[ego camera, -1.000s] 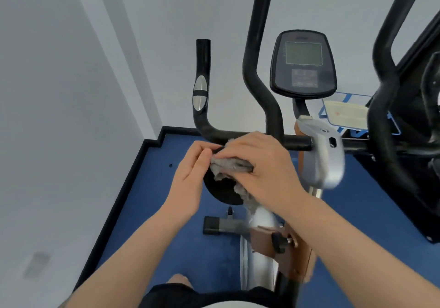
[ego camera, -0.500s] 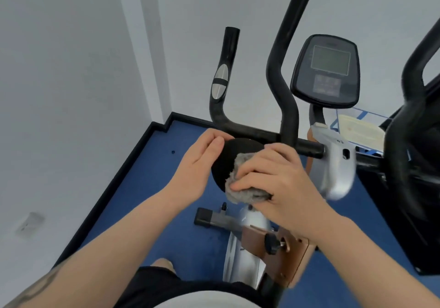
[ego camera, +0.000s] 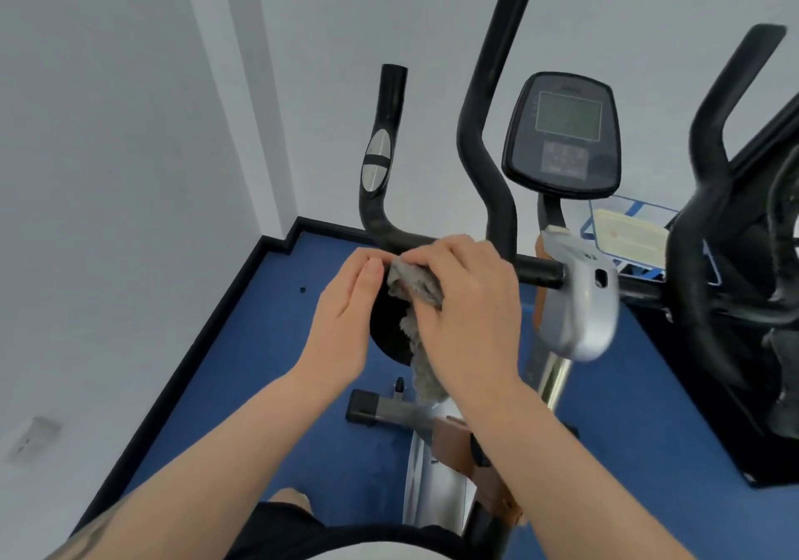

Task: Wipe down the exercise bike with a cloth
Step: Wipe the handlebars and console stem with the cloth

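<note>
The exercise bike (ego camera: 575, 304) stands before me with black handlebars (ego camera: 380, 196) and a dark console (ego camera: 562, 135). A black round pad (ego camera: 387, 334) sits below the horizontal bar. My right hand (ego camera: 467, 300) grips a grey cloth (ego camera: 413, 287) and presses it on the top of the pad next to the bar; a tail of cloth hangs down. With straight fingers, my left hand (ego camera: 346, 308) rests against the pad's left edge.
White walls close in at left and behind, meeting a blue floor (ego camera: 242, 386) with a black skirting. Another black machine (ego camera: 743, 300) stands close on the right. A blue-and-white box (ego camera: 627, 235) lies behind the bike. The bike's base bar (ego camera: 380, 412) is on the floor.
My right hand has carried the cloth up from the pad's lower middle to its top edge by the bar. My left hand stays on the pad's left side.
</note>
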`<act>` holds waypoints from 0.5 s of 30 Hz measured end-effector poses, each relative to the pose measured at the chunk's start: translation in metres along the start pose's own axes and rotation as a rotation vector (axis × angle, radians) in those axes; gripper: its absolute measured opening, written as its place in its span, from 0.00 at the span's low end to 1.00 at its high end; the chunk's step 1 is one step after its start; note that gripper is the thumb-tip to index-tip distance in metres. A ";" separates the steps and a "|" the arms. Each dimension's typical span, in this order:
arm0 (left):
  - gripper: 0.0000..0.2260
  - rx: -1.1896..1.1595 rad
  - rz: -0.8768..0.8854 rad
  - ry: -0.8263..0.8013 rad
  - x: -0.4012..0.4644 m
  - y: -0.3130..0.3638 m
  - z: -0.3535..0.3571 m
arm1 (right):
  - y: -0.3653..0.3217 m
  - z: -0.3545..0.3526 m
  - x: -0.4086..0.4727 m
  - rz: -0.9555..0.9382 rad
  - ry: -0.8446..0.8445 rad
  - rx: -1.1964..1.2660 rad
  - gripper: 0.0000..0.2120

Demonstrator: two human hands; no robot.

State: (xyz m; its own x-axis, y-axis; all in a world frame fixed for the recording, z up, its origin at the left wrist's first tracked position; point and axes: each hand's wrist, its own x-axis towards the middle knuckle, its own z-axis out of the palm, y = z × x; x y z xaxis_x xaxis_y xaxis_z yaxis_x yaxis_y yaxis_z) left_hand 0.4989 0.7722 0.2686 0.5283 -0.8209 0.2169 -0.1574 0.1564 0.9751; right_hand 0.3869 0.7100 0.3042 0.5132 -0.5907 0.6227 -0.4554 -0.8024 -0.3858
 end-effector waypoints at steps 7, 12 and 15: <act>0.14 0.030 -0.002 -0.026 0.001 0.000 -0.003 | 0.016 -0.016 0.011 -0.077 -0.138 0.148 0.11; 0.11 0.147 -0.062 -0.038 0.005 0.010 -0.008 | 0.012 -0.035 -0.007 0.204 -0.005 0.477 0.10; 0.09 0.319 -0.037 -0.015 0.009 0.018 -0.003 | 0.033 -0.056 -0.008 0.400 0.242 0.490 0.09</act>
State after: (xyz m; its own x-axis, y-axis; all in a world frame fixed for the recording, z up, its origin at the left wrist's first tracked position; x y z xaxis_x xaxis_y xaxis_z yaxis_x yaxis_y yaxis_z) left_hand 0.5037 0.7695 0.2879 0.5270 -0.8309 0.1785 -0.3929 -0.0520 0.9181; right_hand 0.3273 0.6936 0.3243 0.1704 -0.8601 0.4808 -0.1643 -0.5059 -0.8468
